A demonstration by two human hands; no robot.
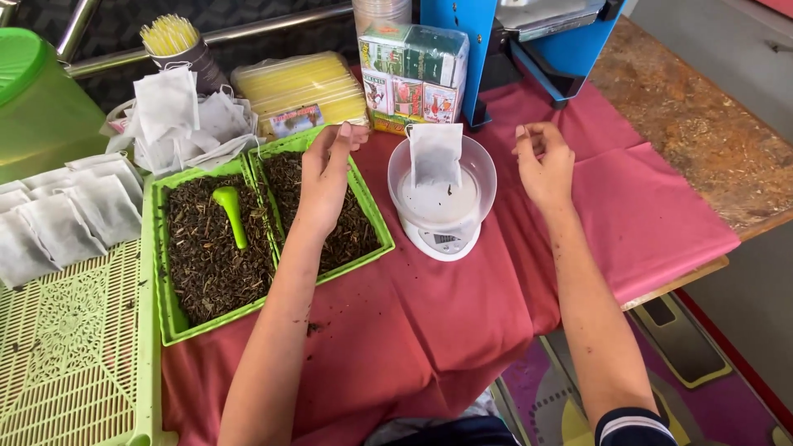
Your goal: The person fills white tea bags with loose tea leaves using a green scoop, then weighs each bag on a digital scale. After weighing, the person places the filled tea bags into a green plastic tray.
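My left hand (324,177) spread above tea tray (363,216), left of scale (442,235) | right hand (545,165) loosely curled, empty, right of it | filled bag (435,154) leans upright in scale bowl | risk: nudge topples bag.

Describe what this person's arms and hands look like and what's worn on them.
Both forearms are bare, with no gloves, rings or watch visible. The left hand and right hand are uncovered. Dark specks cling to both forearms. At the right arm's upper end sits a dark sleeve cuff with pale stripes.
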